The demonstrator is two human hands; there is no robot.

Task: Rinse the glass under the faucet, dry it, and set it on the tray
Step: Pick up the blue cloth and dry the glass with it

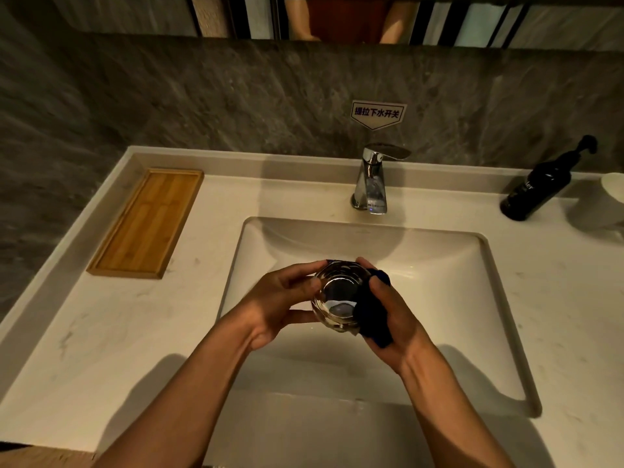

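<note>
Basically left hand grips the glass over the sink while right hand presses a dark cloth against it; wet glass could slip before reaching the tray.

Clear glass, dark blue cloth, honey-brown wooden tray, chrome faucet.

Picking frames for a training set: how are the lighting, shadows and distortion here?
Head view: dim, warm light; both forearms cast dark shadows over the sink and counter; bright glare inside the glass; wide-angle bending curves the counter edges; the dark cloth shows little detail.
</note>
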